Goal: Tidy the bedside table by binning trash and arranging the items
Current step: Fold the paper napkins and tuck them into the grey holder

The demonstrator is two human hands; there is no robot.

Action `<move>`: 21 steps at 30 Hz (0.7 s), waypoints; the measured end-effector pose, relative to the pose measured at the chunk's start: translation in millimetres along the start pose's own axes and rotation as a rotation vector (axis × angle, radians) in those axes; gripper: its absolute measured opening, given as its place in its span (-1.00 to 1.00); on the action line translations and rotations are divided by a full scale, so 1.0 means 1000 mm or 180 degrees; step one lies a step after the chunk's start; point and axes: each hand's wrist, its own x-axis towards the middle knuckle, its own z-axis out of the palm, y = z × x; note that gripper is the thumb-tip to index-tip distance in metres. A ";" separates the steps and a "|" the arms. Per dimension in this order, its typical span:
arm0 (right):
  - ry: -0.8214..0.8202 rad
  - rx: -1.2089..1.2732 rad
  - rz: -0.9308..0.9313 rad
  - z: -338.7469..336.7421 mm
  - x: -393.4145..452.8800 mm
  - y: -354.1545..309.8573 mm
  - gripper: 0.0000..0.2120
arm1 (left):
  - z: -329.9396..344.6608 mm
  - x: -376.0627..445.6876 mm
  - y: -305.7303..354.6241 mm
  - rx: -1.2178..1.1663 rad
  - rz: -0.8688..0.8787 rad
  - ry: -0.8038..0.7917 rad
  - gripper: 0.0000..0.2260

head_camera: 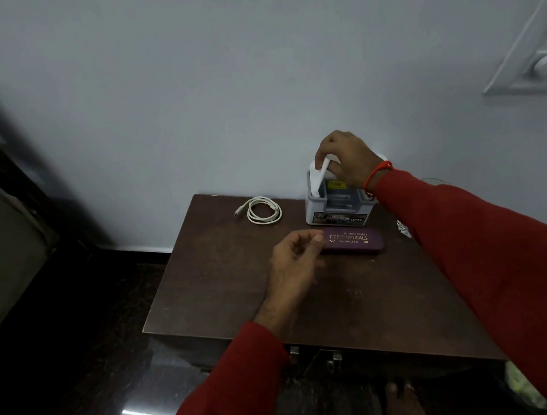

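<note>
Paper (318,175), limp and light, sits pinched in the right hand (347,160) grip at the organiser's (337,207) twelve o'clock; left hand (297,258) loosely curled, holding nothing.

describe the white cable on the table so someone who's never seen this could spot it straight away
Start at the dark wooden bedside table against the pale wall and look to its back left corner. The white cable lies there coiled in a loose loop, flat on the wood, left of the grey box and apart from it. It is the only thin, looped thing there; the purple spectacle case is solid and oblong.
</note>
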 end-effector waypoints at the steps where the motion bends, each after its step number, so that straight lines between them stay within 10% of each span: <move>1: -0.0179 -0.0133 0.0015 -0.001 0.001 -0.001 -0.76 | -0.001 0.000 0.000 0.0008 -0.0005 -0.0002 -0.90; 9: -0.0782 -0.0598 0.0363 0.010 -0.008 -0.012 -0.56 | -0.001 -0.002 0.003 0.0040 -0.0009 -0.0034 -0.88; 17: 0.0771 -0.0455 0.0700 -0.039 -0.060 0.038 -0.54 | -0.002 -0.003 0.005 0.0016 0.0013 -0.0085 -0.87; 21: 0.0422 -0.0823 0.1390 -0.050 -0.115 0.071 -0.49 | 0.000 -0.005 0.004 0.0013 0.0035 -0.0076 -0.87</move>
